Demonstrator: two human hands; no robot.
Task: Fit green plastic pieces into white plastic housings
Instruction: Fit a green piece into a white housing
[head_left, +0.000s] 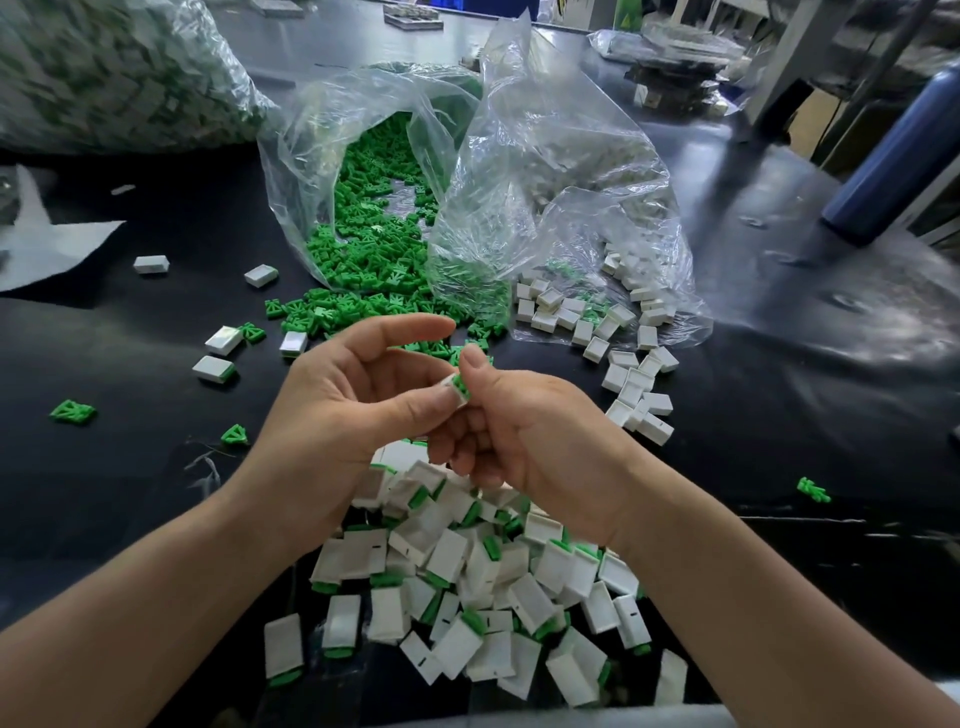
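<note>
The left hand (353, 389) pinches a white housing (450, 383) under its thumb, forefinger stretched out above. The right hand (519, 436), fingers curled, pinches the green piece (460, 387) seated in it. Near lies a heap of fitted housings (467, 597) — far, a clear bag (311, 135) spills green on the black table (156, 478).

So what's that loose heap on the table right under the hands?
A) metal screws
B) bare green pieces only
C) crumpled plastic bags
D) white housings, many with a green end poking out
D: the heap below the left hand and right hand is made of white boxes, many showing a green end, like the housing that both hands pinch between them.
</note>
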